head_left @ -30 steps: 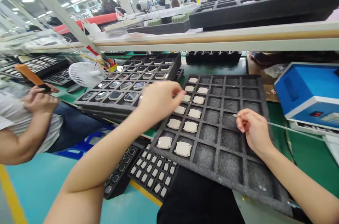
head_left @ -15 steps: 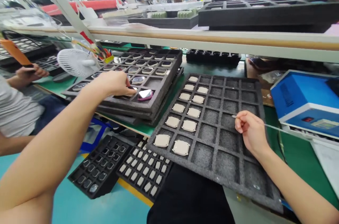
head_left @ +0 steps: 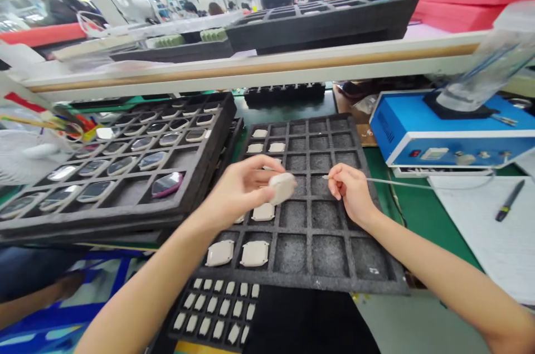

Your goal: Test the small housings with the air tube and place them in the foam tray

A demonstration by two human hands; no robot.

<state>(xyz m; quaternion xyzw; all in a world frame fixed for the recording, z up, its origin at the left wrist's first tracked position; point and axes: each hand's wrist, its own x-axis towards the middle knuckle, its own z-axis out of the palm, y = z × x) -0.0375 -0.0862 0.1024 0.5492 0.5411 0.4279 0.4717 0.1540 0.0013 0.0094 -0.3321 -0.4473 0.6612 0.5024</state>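
Note:
My left hand (head_left: pixel 244 187) pinches a whitish, rounded-square watch case (head_left: pixel 282 189) above the grey foam tray (head_left: pixel 334 282), its pale face showing and slightly blurred. Similar watch cases (head_left: pixel 254 253) lie pale side up in the tray's left columns; some are hidden by my left hand. Over the same tray, further right, my right hand (head_left: pixel 351 189) has its fingers closed on the tip of a thin whitish tube (head_left: pixel 401 182). To the left, a dark foam tray (head_left: pixel 175 214) bears glossy-faced watch cases and one with a purple edge (head_left: pixel 166 184); a slot beside that one is bare.
A blue machine (head_left: pixel 451 125) with a clear cylinder (head_left: pixel 472 81) on top stands at right, near paper (head_left: pixel 460 214) and a pen (head_left: pixel 510 200). A shelf rail (head_left: pixel 267 67) crosses behind the trays. Another tray of pale pieces (head_left: pixel 212 305) sits below. At left is a white fan (head_left: pixel 29 156).
My left hand has lifted a watch case out of the left tray and carried it right, over the grey tray. The view has turned right. My right hand still grips the tube.

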